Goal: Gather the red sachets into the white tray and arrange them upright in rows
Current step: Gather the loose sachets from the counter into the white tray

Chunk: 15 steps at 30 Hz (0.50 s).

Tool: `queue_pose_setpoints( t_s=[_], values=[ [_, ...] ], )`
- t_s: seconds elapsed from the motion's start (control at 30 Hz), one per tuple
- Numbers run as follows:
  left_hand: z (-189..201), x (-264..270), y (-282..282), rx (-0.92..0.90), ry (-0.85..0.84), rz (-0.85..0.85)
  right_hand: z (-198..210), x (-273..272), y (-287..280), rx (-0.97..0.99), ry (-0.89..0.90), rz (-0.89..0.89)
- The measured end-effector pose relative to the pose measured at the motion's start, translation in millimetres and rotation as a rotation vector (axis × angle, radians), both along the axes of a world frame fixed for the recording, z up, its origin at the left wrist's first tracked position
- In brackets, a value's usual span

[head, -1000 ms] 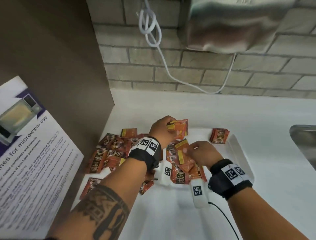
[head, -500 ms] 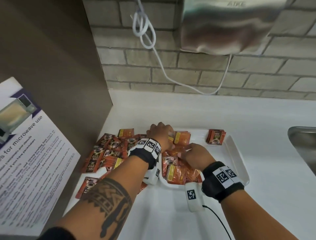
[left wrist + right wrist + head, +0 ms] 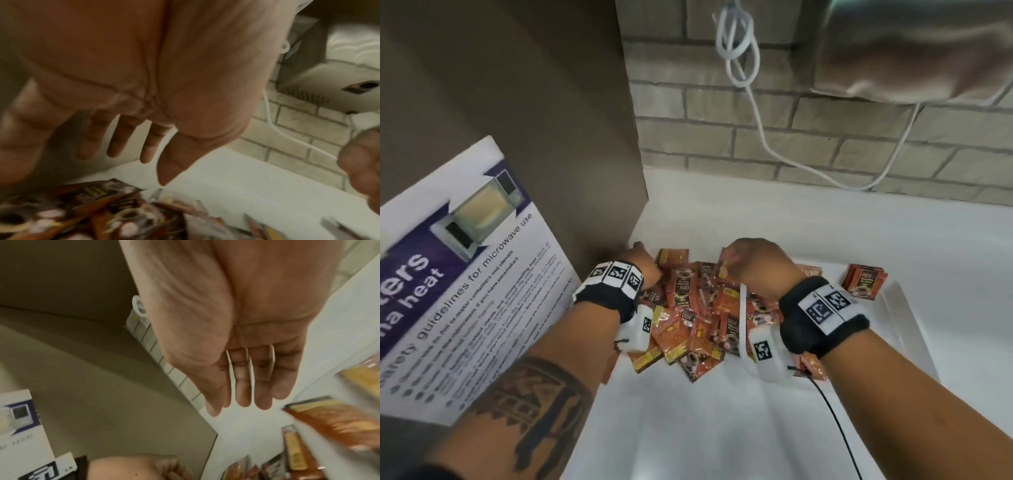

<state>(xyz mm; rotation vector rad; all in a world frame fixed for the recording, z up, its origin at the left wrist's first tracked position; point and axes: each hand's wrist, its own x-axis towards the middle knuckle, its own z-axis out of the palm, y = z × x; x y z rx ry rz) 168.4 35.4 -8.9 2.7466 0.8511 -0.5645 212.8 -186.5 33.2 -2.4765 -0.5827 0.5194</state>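
Observation:
A loose heap of red sachets (image 3: 698, 308) lies on the white counter, spilling over the left rim of the white tray (image 3: 907, 329). A small upright stack of sachets (image 3: 863, 281) stands in the tray's far right corner. My left hand (image 3: 642, 255) hovers over the heap's far left side; in the left wrist view its fingers (image 3: 114, 146) are straight and hold nothing. My right hand (image 3: 743, 260) is over the heap's far middle, and the right wrist view shows its fingers (image 3: 242, 394) straight, together and empty, with sachets (image 3: 329, 421) below to the right.
A brown panel (image 3: 534, 120) with a microwave safety poster (image 3: 458, 291) closes off the left. Behind is a brick wall (image 3: 825, 137) with a white cable (image 3: 756, 130) and a metal appliance (image 3: 914, 51). A black cable (image 3: 839, 421) trails from my right wrist.
My left hand has put down the bunch of sachets it held above the tray. Both hands have moved left over the heap and opened.

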Motion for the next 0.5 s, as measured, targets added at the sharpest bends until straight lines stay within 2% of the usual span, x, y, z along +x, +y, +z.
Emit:
queue_pose_setpoints(
  t_s=[0.1,0.2,0.3,0.5],
  values=[
    [-8,-6,5,0.021,0.044,-0.026,-8,9,45,-0.087,0.032,0.14],
    [-15,-10,6,-0.051,0.061,0.019,-24,16,79,-0.26,0.017,0.202],
    [-20,-13,13,-0.094,0.037,0.049,-44,23,100,-0.363,0.034,0.152],
    [-17,-16,23,-0.123,-0.037,-0.041,-73,26,117,-0.449,-0.008,0.061]
  ],
)
